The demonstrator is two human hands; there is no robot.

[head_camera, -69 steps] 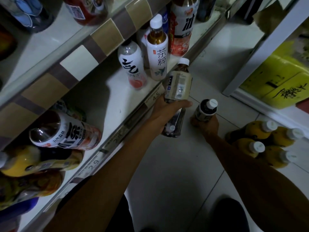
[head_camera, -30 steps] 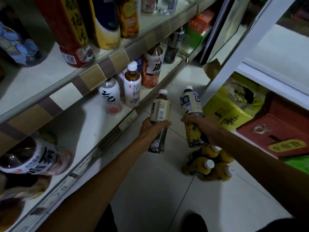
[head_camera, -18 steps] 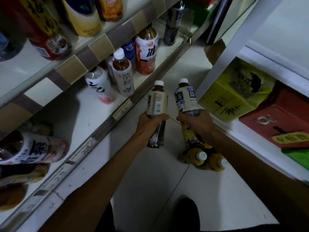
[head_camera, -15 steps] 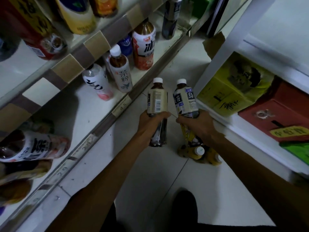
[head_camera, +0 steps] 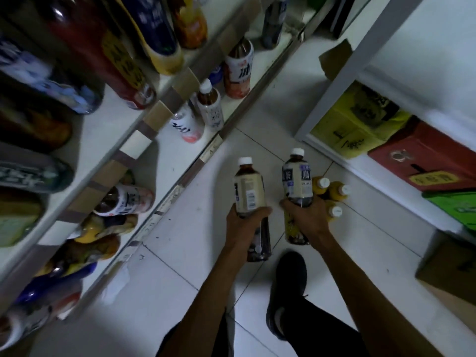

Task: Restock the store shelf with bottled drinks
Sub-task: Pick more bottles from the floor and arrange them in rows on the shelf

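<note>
My left hand (head_camera: 244, 224) grips two dark tea bottles at once. One of them, with a cream label and white cap (head_camera: 248, 188), points up, and the other (head_camera: 258, 244) hangs below my palm. My right hand (head_camera: 307, 219) holds a similar tea bottle with a white-and-blue label (head_camera: 297, 180) upright, and a yellow-labelled bottle (head_camera: 293, 231) hangs below it. Both hands are over the tiled floor, to the right of the lower shelf (head_camera: 164, 155). On that shelf stand a white-capped tea bottle (head_camera: 210, 108), a white bottle (head_camera: 184, 124) and a red-labelled bottle (head_camera: 237, 73).
Several yellow bottles (head_camera: 333, 191) stand on the floor just beyond my right hand. Yellow (head_camera: 355, 119), red (head_camera: 425, 158) and green (head_camera: 456, 204) cartons fill the right rack, and a cardboard box (head_camera: 450, 266) sits below them. My shoe (head_camera: 289, 292) is on the tiles. Crowded upper shelves are at left.
The view has risen and swung, showing more of the upper shelves. Both hands, still holding their bottles side by side, now appear lower and farther from the shelf edge.
</note>
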